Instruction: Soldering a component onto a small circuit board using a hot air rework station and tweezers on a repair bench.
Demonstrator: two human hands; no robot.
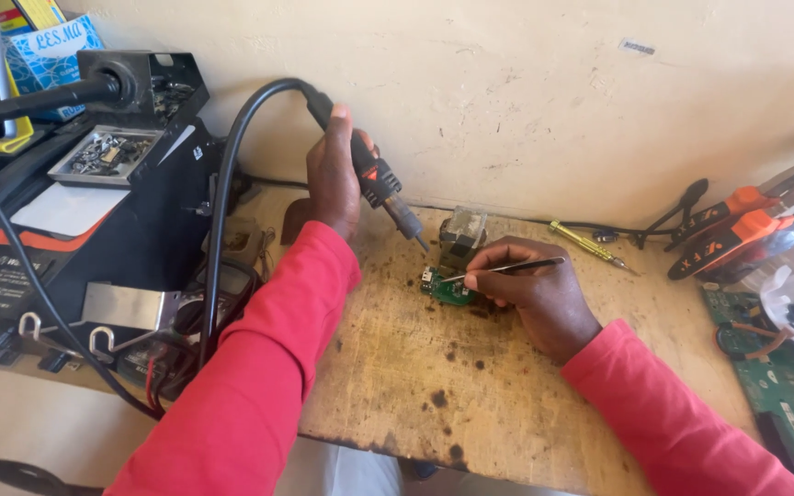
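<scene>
My left hand (333,179) grips a black hot-air wand (374,174) with an orange band; its metal nozzle points down and right toward a small green circuit board (449,289) on the stained wooden bench (434,386). A thick black hose arcs from the wand's top to the left. My right hand (530,289) holds thin metal tweezers (507,269), their tips resting at the board's upper edge. The fingers of that hand cover part of the board. Both sleeves are red.
A black rework station (130,193) with a parts tray stands at the left, cables hanging in front. A small clear block (463,230) sits behind the board. A yellow screwdriver (585,243), orange-handled pliers (737,230) and a large green board (783,377) lie at the right.
</scene>
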